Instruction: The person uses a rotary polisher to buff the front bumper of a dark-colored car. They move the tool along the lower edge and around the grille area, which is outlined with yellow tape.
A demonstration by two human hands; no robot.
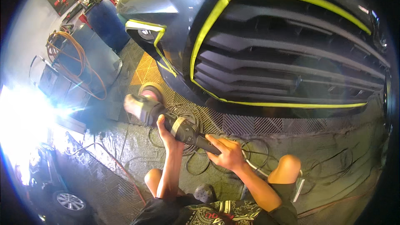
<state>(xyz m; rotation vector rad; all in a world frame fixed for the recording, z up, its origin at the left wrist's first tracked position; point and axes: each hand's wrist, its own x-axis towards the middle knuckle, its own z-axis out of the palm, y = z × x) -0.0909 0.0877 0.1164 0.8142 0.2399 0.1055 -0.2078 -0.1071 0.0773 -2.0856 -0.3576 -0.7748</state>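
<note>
Both my hands hold a black power polisher with a strip of tan tape around its body. My left hand grips the body from below, thumb up along its side. My right hand is closed around the rear handle. At the far left end of the tool, a round reddish pad points toward the car and stands apart from it in this view. Beyond is the dark car's front bumper, its grille edged with yellow-green masking tape. More tape frames a lamp.
Hoses and cords lie coiled on the wet-looking floor around my knees. A blue bin and a grey cart with an orange hose stand at the left. A bright work light glares there. Another car's wheel shows at lower left.
</note>
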